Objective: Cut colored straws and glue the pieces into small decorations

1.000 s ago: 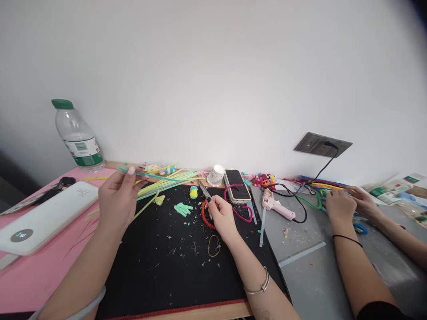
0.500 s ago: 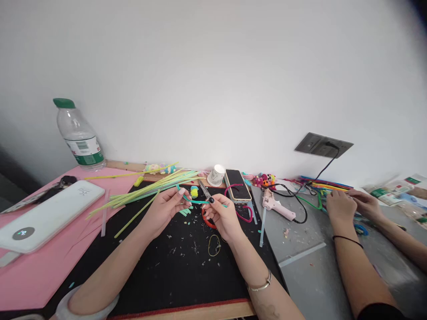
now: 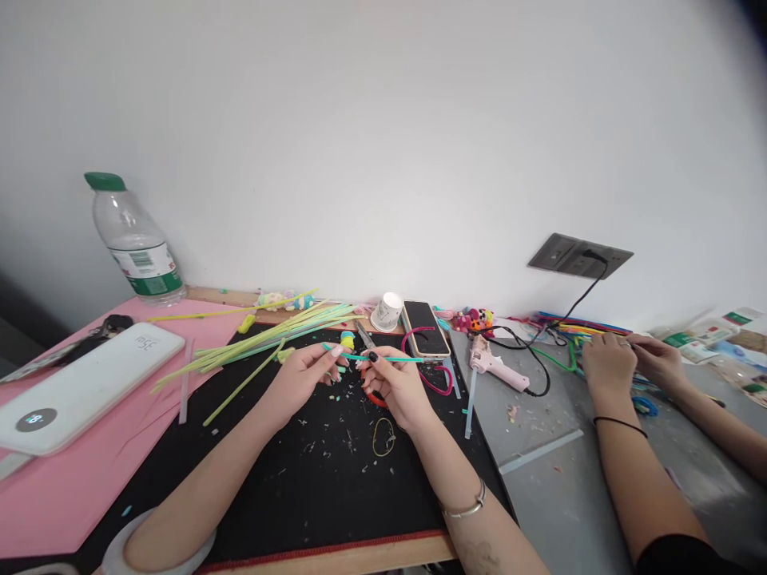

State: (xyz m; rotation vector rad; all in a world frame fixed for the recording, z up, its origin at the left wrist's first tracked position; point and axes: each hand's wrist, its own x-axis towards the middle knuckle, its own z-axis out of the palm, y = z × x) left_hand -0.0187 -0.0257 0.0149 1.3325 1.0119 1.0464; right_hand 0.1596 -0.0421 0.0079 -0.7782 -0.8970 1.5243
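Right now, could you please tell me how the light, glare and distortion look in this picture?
Head view: soft light on the wall, dimmer at far left; head view: pale sheen on the grey table; head view: wide-angle stretch near the edges, dark top-right corner; head view: the teal stick is readable, fine detail soft.
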